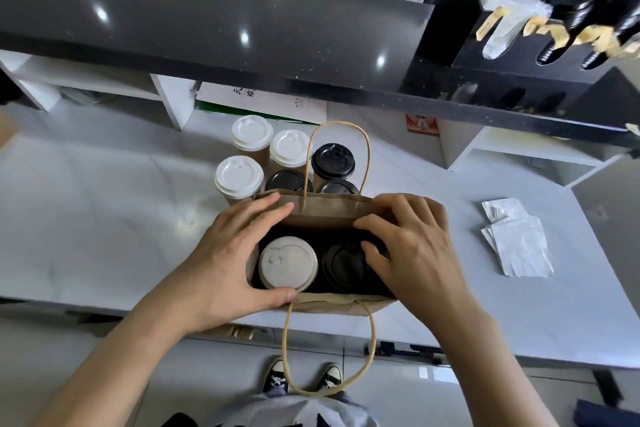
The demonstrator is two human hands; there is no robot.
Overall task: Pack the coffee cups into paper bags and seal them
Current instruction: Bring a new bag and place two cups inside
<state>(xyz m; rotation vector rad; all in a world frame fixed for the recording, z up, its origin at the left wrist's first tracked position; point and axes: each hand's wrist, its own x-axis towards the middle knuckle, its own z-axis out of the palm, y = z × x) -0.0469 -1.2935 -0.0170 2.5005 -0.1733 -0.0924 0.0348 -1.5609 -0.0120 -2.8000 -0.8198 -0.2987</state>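
At the near edge of the pale marble-look table (104, 218) stands an open brown kraft paper bag (325, 215), its near twisted-paper handle (287, 350) hanging over the table edge and its far handle (363, 146) standing upright. Inside sit two cups side by side: a white-lidded cup (288, 263) on the left and a black-lidded cup (343, 265) on the right. The left hand (221, 253) curls round the bag's left end, thumb on the near rim and fingers on the far rim. The right hand (412, 246) grips the right end, fingertips reaching over the black lid. Just behind the bag cluster three white-lidded paper cups (252, 132) and three black-lidded cups (333, 157). Well to the right lie white paper napkins (516, 239).
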